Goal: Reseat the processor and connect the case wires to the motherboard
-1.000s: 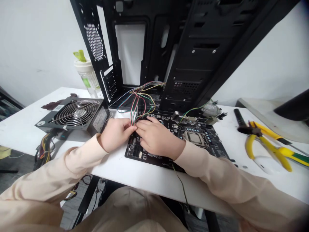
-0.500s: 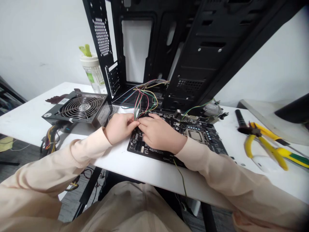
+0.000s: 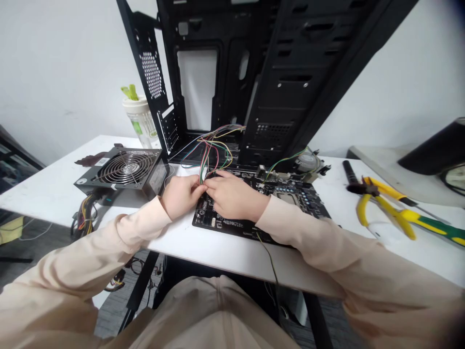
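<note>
A black motherboard (image 3: 232,226) lies flat on the white table, in front of the open black computer case (image 3: 276,104). Several thin coloured wires (image 3: 214,140) come out of the case and run down to its left edge. My left hand (image 3: 181,196) pinches this wire bundle between thumb and forefinger, over the board's left edge. Right beside it, my right hand (image 3: 234,196) rests over the board with its fingertips closed at the same wires. The wire ends are hidden under my fingers, so I cannot tell whether they touch the board.
On the left stand a power supply (image 3: 150,186) with bundled cables (image 3: 85,215) and a clear bottle (image 3: 141,121). To the right lie yellow-handled pliers (image 3: 394,218) and a green-yellow screwdriver (image 3: 432,225). A round metal part (image 3: 307,162) sits behind the board. The table's front edge is close.
The camera view has shifted slightly, so the case and tools appear further left. Both hands stay together at the wires, with hardly any movement.
</note>
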### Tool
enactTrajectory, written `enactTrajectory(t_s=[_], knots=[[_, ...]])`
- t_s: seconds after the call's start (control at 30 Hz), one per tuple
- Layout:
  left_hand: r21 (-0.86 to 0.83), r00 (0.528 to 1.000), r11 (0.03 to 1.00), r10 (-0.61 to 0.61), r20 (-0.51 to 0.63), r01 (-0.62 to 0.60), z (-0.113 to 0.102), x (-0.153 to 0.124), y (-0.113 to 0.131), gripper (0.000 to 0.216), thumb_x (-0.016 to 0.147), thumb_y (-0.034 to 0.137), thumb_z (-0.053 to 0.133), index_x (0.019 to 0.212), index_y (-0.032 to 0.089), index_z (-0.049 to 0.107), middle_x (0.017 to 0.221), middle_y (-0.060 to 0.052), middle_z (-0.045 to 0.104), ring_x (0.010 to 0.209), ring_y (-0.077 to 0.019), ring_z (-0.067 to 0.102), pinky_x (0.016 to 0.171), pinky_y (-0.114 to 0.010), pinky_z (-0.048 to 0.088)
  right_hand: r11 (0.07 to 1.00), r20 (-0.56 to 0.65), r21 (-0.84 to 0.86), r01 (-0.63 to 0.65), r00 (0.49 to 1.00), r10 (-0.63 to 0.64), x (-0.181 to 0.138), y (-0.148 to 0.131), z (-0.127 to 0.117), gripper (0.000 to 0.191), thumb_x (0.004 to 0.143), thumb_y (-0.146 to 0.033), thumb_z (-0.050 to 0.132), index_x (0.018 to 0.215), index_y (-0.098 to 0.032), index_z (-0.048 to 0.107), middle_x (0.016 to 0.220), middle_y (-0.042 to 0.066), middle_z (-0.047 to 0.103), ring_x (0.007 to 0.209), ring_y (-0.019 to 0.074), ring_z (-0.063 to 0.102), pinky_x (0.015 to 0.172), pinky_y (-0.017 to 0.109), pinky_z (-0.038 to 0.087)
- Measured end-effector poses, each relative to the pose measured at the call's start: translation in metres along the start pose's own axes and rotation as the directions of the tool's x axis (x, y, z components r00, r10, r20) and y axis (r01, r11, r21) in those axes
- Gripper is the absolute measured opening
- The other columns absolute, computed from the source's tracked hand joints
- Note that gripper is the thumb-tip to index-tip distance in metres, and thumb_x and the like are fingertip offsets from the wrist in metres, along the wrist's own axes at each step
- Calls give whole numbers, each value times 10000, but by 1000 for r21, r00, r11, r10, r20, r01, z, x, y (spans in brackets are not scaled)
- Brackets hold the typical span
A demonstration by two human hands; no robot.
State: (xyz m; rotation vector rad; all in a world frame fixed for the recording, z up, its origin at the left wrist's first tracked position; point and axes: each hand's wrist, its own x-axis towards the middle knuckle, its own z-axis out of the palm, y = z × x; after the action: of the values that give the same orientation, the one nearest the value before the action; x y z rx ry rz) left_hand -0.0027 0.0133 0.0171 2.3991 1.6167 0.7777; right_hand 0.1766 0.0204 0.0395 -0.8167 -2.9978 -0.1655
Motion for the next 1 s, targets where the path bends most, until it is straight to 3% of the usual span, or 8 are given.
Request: enactTrajectory(t_s=[0.2, 0.37, 0.5, 0.6, 0.7, 0.83, 1.0], knots=[[-6, 1000, 1000, 11, -13, -11, 0, 0, -2, 277, 843, 348, 541, 634, 171, 574, 573, -5, 598, 535, -133, 490, 551, -251, 324, 999, -5, 23, -43, 999, 43, -2, -4, 1, 357, 832, -175, 470, 1089, -21, 663, 1056, 166, 651, 1013, 264, 590, 1026, 429, 338], [-15, 999, 999, 32, 26, -31, -7, -3, -3, 297, 876, 357, 492, 687, 166, 617, 580, 6, 620, 550, -130, 539, 546, -229, 387, 986, -124, 132, -103, 985, 120, -9, -5, 10, 388, 814, -147, 472, 1166, -50, 602, 1174, 175, 618, 1129, 259, 542, 1024, 428, 380], [44, 992, 995, 85, 95, -90, -16, -11, 0, 212, 856, 244, 472, 863, 185, 676, 779, -28, 710, 689, -161, 626, 668, -262, 467, 982, -146, 164, -94, 982, 118, -11, -3, 13, 389, 796, -137, 465, 1155, -68, 598, 1162, 156, 623, 1127, 261, 543, 1084, 459, 342], [133, 979, 982, 113, 172, -137, -17, -16, 2, 200, 746, 169, 544, 878, 185, 693, 874, -73, 705, 809, -221, 646, 763, -323, 493, 976, -182, 207, -69, 977, 108, -12, -1, 17, 471, 774, -100, 429, 1224, -27, 543, 1258, 201, 578, 1178, 278, 522, 1054, 460, 402], [204, 967, 966, 111, 227, -159, -13, -16, 2, 193, 800, 170, 513, 848, 178, 700, 884, -93, 689, 852, -243, 646, 808, -350, 494, 972, -217, 233, -31, 973, 83, -12, 1, 23, 563, 760, -76, 406, 1311, 22, 461, 1349, 243, 520, 1264, 302, 475, 1067, 479, 416], [275, 965, 949, 83, 250, -153, -9, -13, -2, 216, 868, 167, 460, 849, 144, 674, 889, -117, 677, 841, -238, 650, 769, -328, 495, 977, -222, 211, -20, 973, 68, -13, 4, 24, 617, 767, -71, 394, 1373, 46, 391, 1392, 258, 489, 1293, 317, 467, 1087, 497, 412], [337, 984, 939, 2, 176, -62, -20, -11, -3, 229, 885, 141, 386, 956, 84, 596, 873, -171, 668, 734, -271, 652, 658, -358, 471, 984, -221, 179, -27, 973, 66, -15, 5, 21, 625, 772, -73, 388, 1389, 24, 386, 1412, 237, 486, 1303, 305, 472, 1087, 495, 417]])
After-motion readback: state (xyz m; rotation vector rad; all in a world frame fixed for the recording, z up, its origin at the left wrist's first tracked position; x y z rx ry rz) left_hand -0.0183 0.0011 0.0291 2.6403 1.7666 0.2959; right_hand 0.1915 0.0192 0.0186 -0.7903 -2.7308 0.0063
